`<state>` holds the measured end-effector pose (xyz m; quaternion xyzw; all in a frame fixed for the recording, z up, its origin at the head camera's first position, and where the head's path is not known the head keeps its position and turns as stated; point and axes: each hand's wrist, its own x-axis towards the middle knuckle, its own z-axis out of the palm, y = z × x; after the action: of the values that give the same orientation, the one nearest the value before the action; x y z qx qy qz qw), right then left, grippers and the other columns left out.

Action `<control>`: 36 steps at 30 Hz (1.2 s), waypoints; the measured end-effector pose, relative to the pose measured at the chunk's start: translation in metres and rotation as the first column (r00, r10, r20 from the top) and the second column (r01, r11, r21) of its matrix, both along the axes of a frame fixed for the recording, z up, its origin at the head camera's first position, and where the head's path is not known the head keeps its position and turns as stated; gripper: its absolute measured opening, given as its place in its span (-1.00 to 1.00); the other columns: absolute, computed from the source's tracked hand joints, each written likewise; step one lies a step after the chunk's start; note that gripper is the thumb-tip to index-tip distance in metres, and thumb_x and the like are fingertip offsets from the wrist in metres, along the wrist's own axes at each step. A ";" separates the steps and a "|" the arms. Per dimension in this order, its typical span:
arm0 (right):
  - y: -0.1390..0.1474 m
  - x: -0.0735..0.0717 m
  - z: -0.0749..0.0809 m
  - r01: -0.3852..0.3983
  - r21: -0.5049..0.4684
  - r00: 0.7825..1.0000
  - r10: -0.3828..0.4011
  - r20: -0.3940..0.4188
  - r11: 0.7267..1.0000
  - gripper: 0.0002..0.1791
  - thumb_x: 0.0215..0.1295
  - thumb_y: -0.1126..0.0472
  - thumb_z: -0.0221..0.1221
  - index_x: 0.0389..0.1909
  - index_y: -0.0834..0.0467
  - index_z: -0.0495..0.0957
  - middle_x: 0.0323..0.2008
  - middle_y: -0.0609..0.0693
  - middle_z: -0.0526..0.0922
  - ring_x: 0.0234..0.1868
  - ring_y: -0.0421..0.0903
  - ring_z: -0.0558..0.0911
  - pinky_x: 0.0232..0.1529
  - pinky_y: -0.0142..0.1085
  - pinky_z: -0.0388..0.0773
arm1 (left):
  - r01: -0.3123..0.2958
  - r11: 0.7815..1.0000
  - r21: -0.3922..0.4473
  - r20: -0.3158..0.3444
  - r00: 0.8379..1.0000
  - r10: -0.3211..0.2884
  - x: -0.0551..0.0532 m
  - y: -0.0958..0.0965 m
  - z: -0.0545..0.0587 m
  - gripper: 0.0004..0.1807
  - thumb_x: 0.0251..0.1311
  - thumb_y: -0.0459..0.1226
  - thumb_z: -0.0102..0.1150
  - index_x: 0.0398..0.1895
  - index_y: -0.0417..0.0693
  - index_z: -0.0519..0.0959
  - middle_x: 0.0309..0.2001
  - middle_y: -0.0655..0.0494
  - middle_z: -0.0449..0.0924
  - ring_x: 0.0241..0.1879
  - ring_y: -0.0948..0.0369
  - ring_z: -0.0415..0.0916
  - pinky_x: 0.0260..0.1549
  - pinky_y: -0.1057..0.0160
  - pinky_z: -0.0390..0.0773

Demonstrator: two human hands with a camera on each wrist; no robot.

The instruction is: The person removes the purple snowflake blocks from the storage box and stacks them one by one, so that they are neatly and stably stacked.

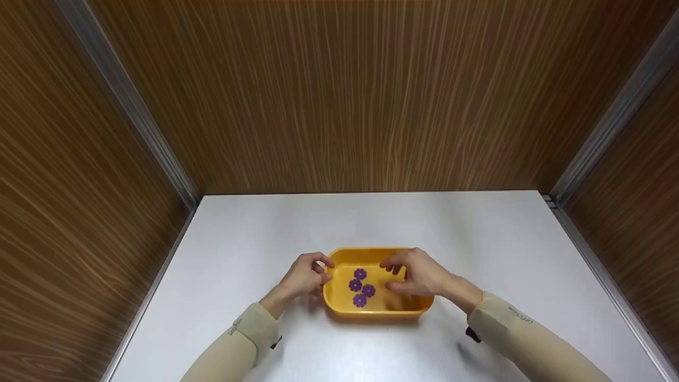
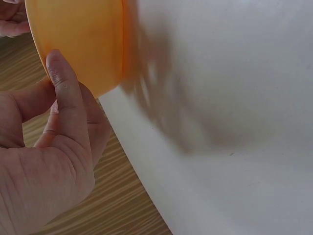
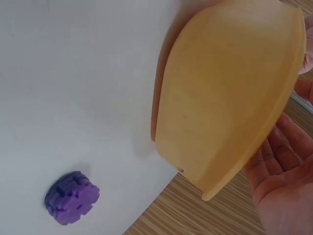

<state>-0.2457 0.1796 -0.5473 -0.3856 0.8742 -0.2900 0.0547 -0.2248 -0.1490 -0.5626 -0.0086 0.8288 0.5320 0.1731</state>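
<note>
A yellow plastic tub (image 1: 377, 314) stands on the white table, with several purple flower-shaped pieces (image 1: 360, 301) lying flat on its bottom, toward its left half. My left hand (image 1: 305, 273) pinches the tub's left rim, fingers and thumb on either side of the wall. Over the right part of the tub is my right hand (image 1: 421, 275), fingers spread apart and loosely bent, holding nothing. In the right wrist view, a small stack of purple flower-shaped pieces (image 3: 73, 198) sits on the table outside the tub; the right forearm seems to cover that area in the head view.
The white table (image 1: 238, 228) reaches back to a wood-grain panel (image 1: 371, 106). More wood-grain panels rise at both sides, with metal posts (image 1: 132, 101) in the corners. Beige sleeves (image 1: 228, 345) cover both forearms.
</note>
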 end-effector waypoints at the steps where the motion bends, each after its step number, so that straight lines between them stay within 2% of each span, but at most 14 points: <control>1: -0.001 0.000 0.000 0.003 0.004 1.000 -0.003 0.009 1.000 -0.56 0.40 0.11 0.48 0.22 0.21 0.78 0.02 0.17 0.89 -0.04 0.09 0.82 -0.16 -0.41 0.76 | -0.004 1.000 0.001 0.006 1.000 0.004 -0.001 0.000 0.000 -0.74 0.46 -0.44 0.35 0.15 -0.15 0.70 -0.27 0.10 0.47 -0.48 0.23 0.50 -0.55 0.38 0.69; 8: -0.010 -0.005 -0.006 0.000 0.045 1.000 0.000 0.021 0.999 -0.53 0.40 0.12 0.50 0.23 0.26 0.77 0.05 0.18 0.88 -0.02 0.07 0.82 -0.09 -0.33 0.81 | -0.010 1.000 -0.012 -0.003 1.000 0.010 -0.002 -0.001 -0.001 -0.73 0.46 -0.45 0.35 0.17 -0.17 0.70 -0.27 0.09 0.48 -0.47 0.23 0.50 -0.55 0.40 0.68; 13: -0.019 -0.007 -0.011 -0.019 0.060 1.000 0.020 -0.011 0.998 -0.54 0.37 0.14 0.51 0.20 0.29 0.77 0.03 0.19 0.88 -0.05 0.10 0.84 -0.02 -0.11 0.88 | -0.002 1.000 -0.018 -0.023 1.000 0.002 -0.001 -0.003 -0.001 -0.74 0.46 -0.45 0.35 0.16 -0.19 0.70 -0.27 0.08 0.48 -0.46 0.22 0.50 -0.55 0.40 0.67; 19: -0.028 -0.008 -0.013 -0.015 0.088 1.000 0.015 0.004 0.996 -0.51 0.36 0.11 0.53 0.21 0.27 0.77 0.05 0.17 0.88 -0.03 0.10 0.84 0.00 -0.17 0.87 | -0.011 1.000 -0.025 -0.005 1.000 0.011 -0.002 -0.006 0.000 -0.73 0.46 -0.45 0.34 0.17 -0.16 0.70 -0.25 0.08 0.49 -0.44 0.21 0.52 -0.50 0.37 0.71; 26: -0.039 -0.012 -0.014 -0.028 0.111 1.000 0.029 -0.005 0.993 -0.49 0.31 0.13 0.56 0.21 0.27 0.78 0.04 0.16 0.88 -0.03 0.08 0.84 0.02 -0.12 0.86 | 0.010 1.000 -0.004 -0.027 1.000 -0.010 -0.003 -0.007 0.003 -0.71 0.47 -0.46 0.32 0.19 -0.24 0.69 -0.29 0.10 0.45 -0.48 0.23 0.49 -0.52 0.36 0.72; 32: -0.048 -0.015 -0.016 -0.028 0.135 0.999 0.023 0.036 0.990 -0.47 0.32 0.12 0.57 0.25 0.24 0.77 0.06 0.13 0.88 0.01 0.06 0.82 0.09 -0.06 0.86 | -0.002 1.000 -0.002 -0.016 1.000 0.002 -0.003 -0.008 0.003 -0.71 0.48 -0.46 0.32 0.20 -0.23 0.70 -0.27 0.08 0.47 -0.47 0.23 0.50 -0.54 0.39 0.70; 36: -0.052 -0.014 -0.019 -0.018 0.157 0.998 0.007 0.069 0.987 -0.47 0.32 0.12 0.59 0.26 0.21 0.77 0.08 0.11 0.88 0.02 0.03 0.82 0.13 -0.04 0.87 | 0.008 1.000 -0.008 -0.022 1.000 -0.008 -0.003 -0.008 0.000 -0.72 0.48 -0.45 0.34 0.19 -0.22 0.70 -0.26 0.07 0.48 -0.48 0.22 0.52 -0.50 0.33 0.75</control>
<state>-0.2594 0.1276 -0.5666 -0.3755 0.8896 -0.2324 0.1165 -0.2278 -0.1568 -0.5624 -0.0002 0.8329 0.5279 0.1662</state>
